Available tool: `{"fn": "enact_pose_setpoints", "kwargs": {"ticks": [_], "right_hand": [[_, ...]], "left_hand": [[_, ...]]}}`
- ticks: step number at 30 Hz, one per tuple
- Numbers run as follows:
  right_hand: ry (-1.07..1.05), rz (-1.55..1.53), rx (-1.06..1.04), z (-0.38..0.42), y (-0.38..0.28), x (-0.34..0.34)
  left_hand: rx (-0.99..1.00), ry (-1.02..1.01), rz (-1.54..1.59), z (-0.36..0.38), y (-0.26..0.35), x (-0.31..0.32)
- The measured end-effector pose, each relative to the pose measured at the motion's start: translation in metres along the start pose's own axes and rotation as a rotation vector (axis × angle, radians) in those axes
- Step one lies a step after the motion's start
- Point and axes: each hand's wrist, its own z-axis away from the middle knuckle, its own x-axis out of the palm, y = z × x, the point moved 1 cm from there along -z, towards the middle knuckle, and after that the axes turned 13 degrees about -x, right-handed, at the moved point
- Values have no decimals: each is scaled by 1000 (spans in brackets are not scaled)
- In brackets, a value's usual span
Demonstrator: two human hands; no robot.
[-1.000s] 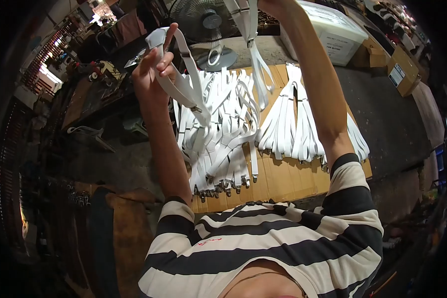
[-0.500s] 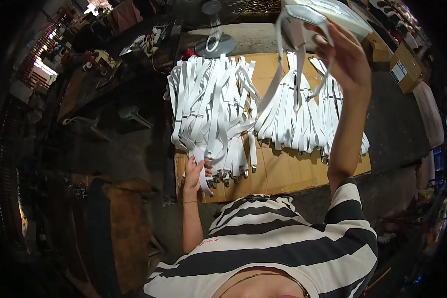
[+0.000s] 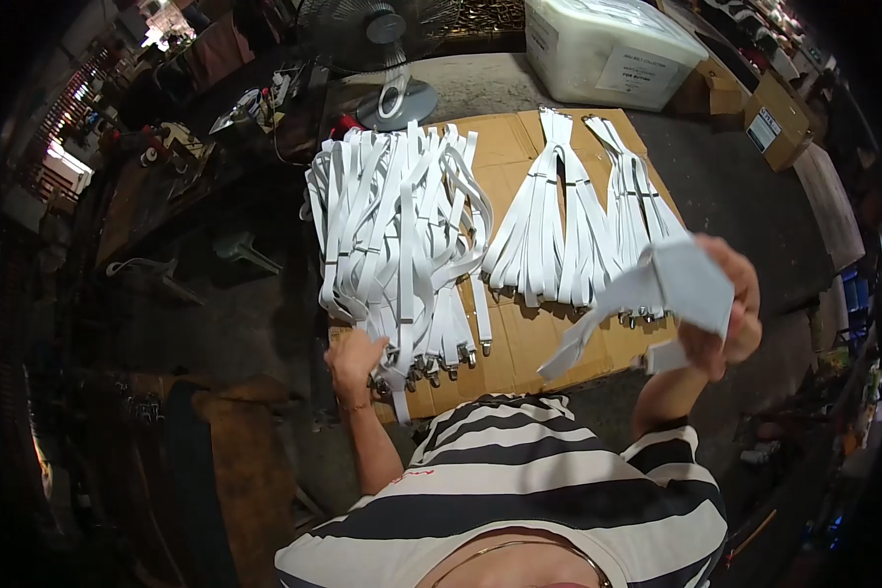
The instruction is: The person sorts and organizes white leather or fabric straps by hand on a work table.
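My right hand [image 3: 730, 318] is raised on the right, close to the camera, closed around a pair of white suspenders [image 3: 691, 279]; the straps are smeared by motion and trail to the left. My left hand [image 3: 356, 361] is at the lower left corner of a loose pile of white suspenders [image 3: 412, 225], its fingers curled at a strap [image 3: 399, 397] hanging over the cardboard's front edge. Fingertips are partly hidden there. Metal clips [image 3: 446, 372] show along the pile's lower end.
Beneath the piles lies flat cardboard [image 3: 519, 348]. Two neater fanned bundles of white suspenders [image 3: 549, 225] lie on its right side. Behind stand a fan [image 3: 392, 93] and a lidded plastic bin [image 3: 608, 64]. A small carton [image 3: 779, 122] is at the right.
My right hand has come down from above the bin toward my body, bringing the white suspenders with it. My left hand has moved slightly left and toward me. The view has shifted a little.
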Motion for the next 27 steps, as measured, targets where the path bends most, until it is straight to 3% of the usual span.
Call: {"fn": "enact_pose_setpoints", "kwargs": {"ticks": [4, 6, 8, 10, 13, 18, 21, 27], "right_hand": [[-15, -147, 44, 23, 11, 8], [170, -178, 82, 33, 15, 7], [211, -171, 94, 39, 19, 4], [292, -151, 90, 47, 22, 1], [364, -104, 68, 60, 18, 0], [492, -163, 68, 79, 16, -5], [552, -148, 68, 84, 20, -9], [474, -187, 65, 74, 26, -14]], "left_hand": [[341, 113, 86, -30, 49, -22], [648, 249, 296, -58, 91, 8], [891, 172, 337, -84, 142, 40], [953, 276, 193, -92, 179, 65], [940, 459, 23, -95, 199, 85], [915, 500, -3, -108, 211, 79], [828, 557, 179, -115, 212, 67], [602, 767, 495, -158, 193, 34]]}}
